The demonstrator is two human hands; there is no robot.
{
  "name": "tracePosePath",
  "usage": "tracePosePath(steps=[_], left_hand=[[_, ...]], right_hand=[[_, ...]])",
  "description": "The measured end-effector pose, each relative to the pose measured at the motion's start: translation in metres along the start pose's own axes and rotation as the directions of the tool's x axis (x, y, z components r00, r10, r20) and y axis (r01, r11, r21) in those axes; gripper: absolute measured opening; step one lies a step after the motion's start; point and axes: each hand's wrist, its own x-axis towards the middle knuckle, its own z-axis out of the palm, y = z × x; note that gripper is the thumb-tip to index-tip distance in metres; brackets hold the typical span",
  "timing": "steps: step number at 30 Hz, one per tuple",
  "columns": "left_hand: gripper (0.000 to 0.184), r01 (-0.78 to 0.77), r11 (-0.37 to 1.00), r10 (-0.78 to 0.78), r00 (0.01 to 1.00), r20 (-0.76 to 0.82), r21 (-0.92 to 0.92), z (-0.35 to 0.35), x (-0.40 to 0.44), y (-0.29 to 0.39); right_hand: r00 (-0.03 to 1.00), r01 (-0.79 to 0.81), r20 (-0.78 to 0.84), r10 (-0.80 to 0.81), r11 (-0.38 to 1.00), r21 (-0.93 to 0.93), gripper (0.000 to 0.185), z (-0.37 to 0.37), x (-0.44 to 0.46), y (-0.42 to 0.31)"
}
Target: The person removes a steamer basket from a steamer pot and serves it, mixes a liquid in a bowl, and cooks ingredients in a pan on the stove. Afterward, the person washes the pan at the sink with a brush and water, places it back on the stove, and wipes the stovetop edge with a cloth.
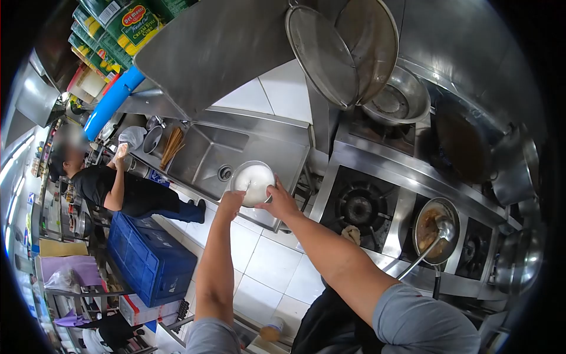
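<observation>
A round metal bowl (pixel 253 182) with white contents is held over the right side of the steel sink (pixel 203 144). My left hand (pixel 232 202) is closed at the bowl's lower left, at its rim or on something thin reaching into it; which one is too small to tell. My right hand (pixel 279 201) grips the bowl's lower right edge, with the thumb and fingers at the rim. The sink drain shows just left of the bowl.
At right is a stove (pixel 359 206) with a pan (pixel 435 230) of brown food and a ladle (pixel 445 229). Strainers (pixel 321 56) hang above. A person in black (pixel 127 189) stands at left near blue crates (pixel 150 256). Cans (pixel 135 26) fill the upper shelf.
</observation>
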Motion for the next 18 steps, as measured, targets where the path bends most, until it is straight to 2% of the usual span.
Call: tracePosePath(steps=[1,3,4,5,6,7,8,9,11,12,13,15,16,18], left_hand=[[0.024,-0.001,1.000,0.001,1.000,-0.002,0.002,0.004,-0.022,0.017],[0.021,0.165,0.971,-0.170,0.985,-0.015,-0.173,0.009,-0.049,0.039],[0.024,0.151,0.984,-0.149,0.989,0.025,-0.093,0.002,-0.043,0.034],[0.024,0.151,0.984,-0.150,0.988,0.025,-0.091,-0.004,-0.030,0.021],[0.026,-0.194,0.955,0.214,0.974,-0.071,0.225,-0.010,-0.014,0.005],[0.029,-0.457,0.715,0.560,0.827,-0.042,0.530,-0.012,-0.006,-0.004],[0.027,-0.374,0.695,0.478,0.878,-0.007,0.614,-0.016,-0.026,0.027],[0.027,-0.372,0.696,0.475,0.880,-0.006,0.614,-0.016,-0.046,0.053],[0.022,-0.176,0.410,0.494,0.868,-0.055,0.895,-0.012,-0.074,0.092],[0.020,-0.143,0.300,0.493,0.870,-0.025,0.943,-0.011,-0.074,0.103],[0.020,-0.140,0.303,0.491,0.871,-0.029,0.943,-0.008,-0.069,0.107],[0.019,-0.072,-0.004,0.509,0.858,0.064,0.997,-0.001,-0.058,0.113],[0.019,-0.072,-0.001,0.509,0.858,0.062,0.997,0.004,-0.055,0.114],[0.018,-0.059,-0.254,0.475,0.862,0.178,0.965,0.012,-0.054,0.120]], right_hand=[[1.000,-0.010,0.009,0.010,1.000,-0.022,0.054,-0.001,0.000,-0.001],[1.000,-0.022,0.015,0.023,0.999,-0.031,0.054,-0.004,-0.001,-0.004],[0.999,-0.035,0.022,0.036,0.998,-0.043,0.054,-0.006,-0.001,-0.005],[0.999,-0.036,0.021,0.037,0.999,-0.041,0.054,-0.005,0.000,-0.004],[0.999,-0.043,0.026,0.044,0.999,-0.019,0.054,-0.002,0.001,-0.001],[0.998,-0.051,0.032,0.050,0.999,0.003,0.055,0.000,0.002,0.001],[0.998,-0.052,0.033,0.052,0.999,0.003,0.055,0.000,0.002,0.001],[0.997,-0.065,0.045,0.064,0.998,0.022,0.056,-0.001,0.003,0.001],[0.996,-0.073,0.062,0.071,0.997,0.038,0.056,-0.001,0.002,0.000],[0.998,-0.054,0.042,0.053,0.997,0.045,0.056,-0.001,0.001,0.000],[0.999,-0.036,0.021,0.035,0.998,0.052,0.057,-0.001,0.001,-0.001],[0.998,-0.049,0.036,0.048,0.998,0.043,0.057,-0.004,0.001,-0.003],[0.997,-0.064,0.049,0.062,0.997,0.036,0.058,-0.005,0.001,-0.005],[0.997,-0.062,0.045,0.061,0.998,0.028,0.059,-0.004,0.003,-0.003]])
